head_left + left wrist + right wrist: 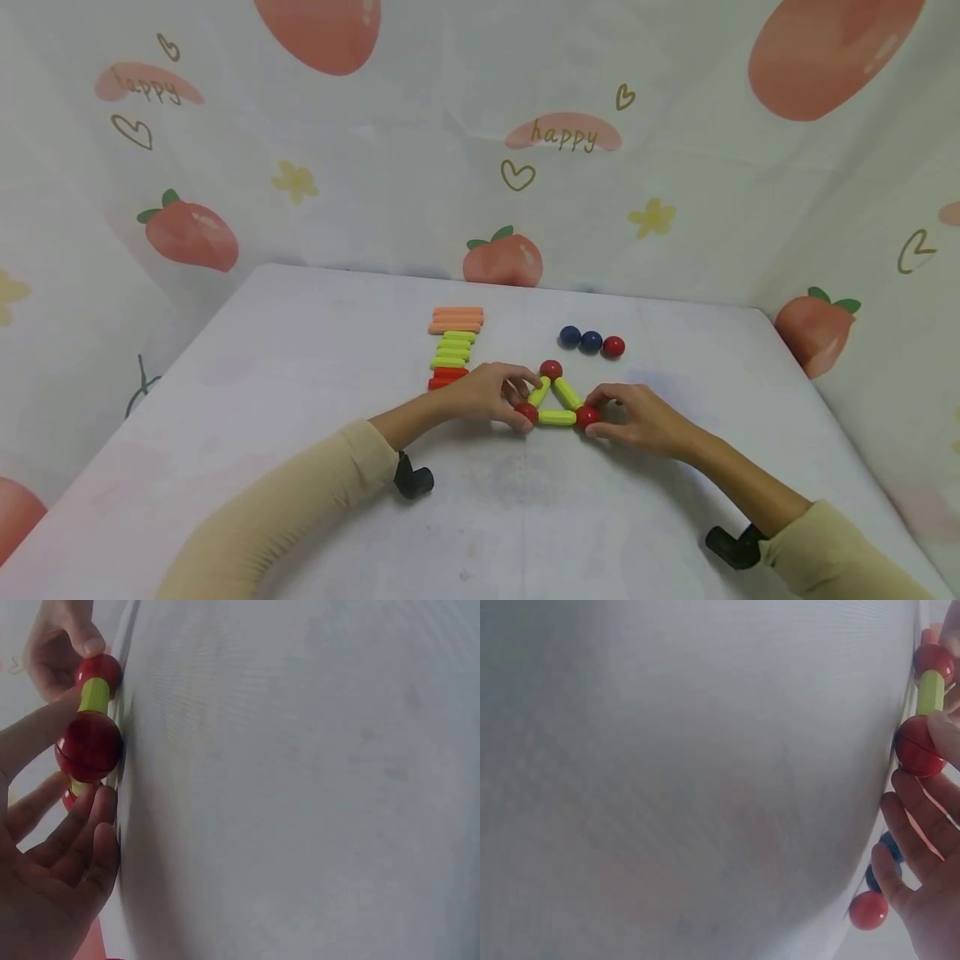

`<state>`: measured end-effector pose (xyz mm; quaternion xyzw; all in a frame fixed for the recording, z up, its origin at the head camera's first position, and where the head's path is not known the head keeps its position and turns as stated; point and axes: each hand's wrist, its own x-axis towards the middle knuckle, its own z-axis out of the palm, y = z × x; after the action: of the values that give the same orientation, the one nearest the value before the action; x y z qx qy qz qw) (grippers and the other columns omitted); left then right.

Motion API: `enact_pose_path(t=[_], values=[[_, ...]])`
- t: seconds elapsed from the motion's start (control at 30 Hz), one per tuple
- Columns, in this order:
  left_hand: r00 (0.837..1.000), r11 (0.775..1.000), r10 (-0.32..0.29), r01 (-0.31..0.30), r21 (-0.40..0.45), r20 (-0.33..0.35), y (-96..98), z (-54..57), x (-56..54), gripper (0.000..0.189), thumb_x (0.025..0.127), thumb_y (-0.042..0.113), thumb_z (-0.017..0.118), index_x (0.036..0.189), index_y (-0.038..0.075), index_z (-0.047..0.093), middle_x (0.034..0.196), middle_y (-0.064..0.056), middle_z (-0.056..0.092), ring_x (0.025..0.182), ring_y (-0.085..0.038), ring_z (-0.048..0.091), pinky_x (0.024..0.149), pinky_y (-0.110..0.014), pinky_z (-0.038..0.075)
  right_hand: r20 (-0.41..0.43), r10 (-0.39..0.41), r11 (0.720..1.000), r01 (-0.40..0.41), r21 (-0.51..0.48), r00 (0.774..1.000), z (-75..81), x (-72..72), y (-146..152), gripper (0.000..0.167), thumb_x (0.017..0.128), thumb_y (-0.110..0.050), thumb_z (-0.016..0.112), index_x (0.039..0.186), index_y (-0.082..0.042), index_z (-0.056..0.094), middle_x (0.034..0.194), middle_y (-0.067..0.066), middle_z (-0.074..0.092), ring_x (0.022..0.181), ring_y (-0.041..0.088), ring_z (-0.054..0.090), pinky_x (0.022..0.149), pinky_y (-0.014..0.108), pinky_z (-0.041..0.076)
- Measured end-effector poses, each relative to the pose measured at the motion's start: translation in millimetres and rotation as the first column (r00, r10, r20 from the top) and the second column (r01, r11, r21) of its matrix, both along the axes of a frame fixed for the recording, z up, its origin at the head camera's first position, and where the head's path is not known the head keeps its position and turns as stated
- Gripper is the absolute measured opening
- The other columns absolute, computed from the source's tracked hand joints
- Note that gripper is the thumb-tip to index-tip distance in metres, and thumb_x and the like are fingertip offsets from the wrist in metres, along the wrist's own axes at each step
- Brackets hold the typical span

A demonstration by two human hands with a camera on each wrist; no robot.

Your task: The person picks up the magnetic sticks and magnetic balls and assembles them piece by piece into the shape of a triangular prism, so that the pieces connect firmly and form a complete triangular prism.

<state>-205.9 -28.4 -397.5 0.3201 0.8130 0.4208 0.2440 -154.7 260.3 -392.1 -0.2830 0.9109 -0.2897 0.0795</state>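
A flat triangle lies on the table, built of red balls at its corners and yellow-green rods as sides. My left hand pinches the left corner ball, with the thumb on its near side. At the right corner, my right hand grips another red ball between thumb and fingers. Between these two runs the near rod. The third red ball forms the far corner, joined by the right-hand rod. In the left wrist view, the held ball shows a seam line.
Behind the triangle sit two dark blue balls and a loose red ball in a row. Left of it lie stacked orange rods, several yellow-green rods and red rods, close to my left hand. A patterned cloth hangs behind the white table.
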Motion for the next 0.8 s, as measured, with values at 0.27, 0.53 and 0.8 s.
enact_pose_path(t=[0.27, 0.53, 0.8], values=[[0.998, 0.999, -0.031, 0.032, 0.005, -0.049, 2.1, -0.6, -1.1, 0.054, 0.084, 0.017, 0.081, 0.134, 0.012, 0.06, 0.113, -0.001, 0.065, 0.099, -0.014, 0.061, 0.081, -0.022, 0.054, -0.013, -0.022, 1.0, 0.022, 0.007, 1.0, 1.8, -0.6, 2.3, 0.036, 0.086, -0.029, 0.078, 0.112, -0.006, 0.068, 0.103, -0.002, 0.071, 0.094, 0.017, 0.064, 0.086, 0.041, 0.056], [0.998, 1.0, 0.01, -0.009, 0.008, -0.067, -4.8, 4.0, -4.3, 0.054, 0.085, 0.016, 0.08, 0.135, 0.011, 0.059, 0.116, -0.003, 0.067, 0.101, -0.014, 0.063, 0.083, -0.024, 0.055, -0.031, -0.045, 0.999, 0.045, 0.022, 0.999, 0.2, -3.2, 4.1, 0.04, 0.086, -0.028, 0.079, 0.117, -0.005, 0.068, 0.105, -0.002, 0.071, 0.097, 0.017, 0.063, 0.089, 0.046, 0.055], [0.978, 0.984, 0.152, -0.136, 0.115, -0.141, -59.8, 12.5, -18.1, 0.044, 0.088, 0.008, 0.074, 0.13, 0.002, 0.061, 0.111, -0.011, 0.072, 0.1, -0.021, 0.066, 0.086, -0.033, 0.056, -0.022, -0.045, 0.999, 0.046, 0.019, 0.999, -0.5, -4.2, 5.0, 0.039, 0.086, -0.027, 0.079, 0.116, -0.006, 0.068, 0.104, -0.003, 0.071, 0.097, 0.017, 0.064, 0.09, 0.047, 0.054]])
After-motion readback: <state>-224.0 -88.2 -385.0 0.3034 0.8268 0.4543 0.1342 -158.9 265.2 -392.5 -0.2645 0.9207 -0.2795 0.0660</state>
